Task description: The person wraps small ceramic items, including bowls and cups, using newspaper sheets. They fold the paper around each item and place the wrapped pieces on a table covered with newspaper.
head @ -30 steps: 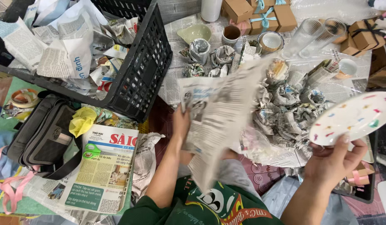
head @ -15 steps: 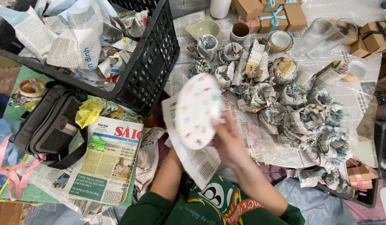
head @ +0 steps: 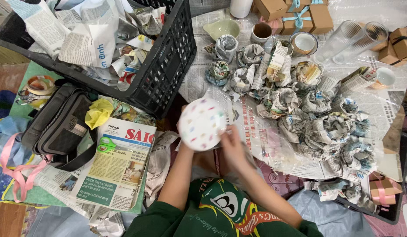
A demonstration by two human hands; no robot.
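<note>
A round white plate [head: 200, 123] with small coloured speckles is held in front of my chest, its face turned up toward the camera. My right hand [head: 233, 145] grips its right lower rim. My left hand [head: 182, 139] is mostly hidden behind the plate's left edge, supporting it. A sheet of newspaper [head: 226, 109] lies behind and under the plate. Several bundles wrapped in crumpled newspaper [head: 317, 118] are heaped on a plastic-covered sheet just right of my hands.
A black plastic crate [head: 168, 66] full of crumpled newspaper stands at upper left. A dark bag [head: 58, 127], a folded newspaper [head: 120, 166] with green scissors [head: 106, 144], a tape roll [head: 40, 84], cups, glasses [head: 344, 39] and cardboard boxes [head: 309, 17] lie around.
My right hand carried the speckled plate from the far right to the centre. The newspaper sheet held up by my left hand has dropped behind the plate, which both hands now hold.
</note>
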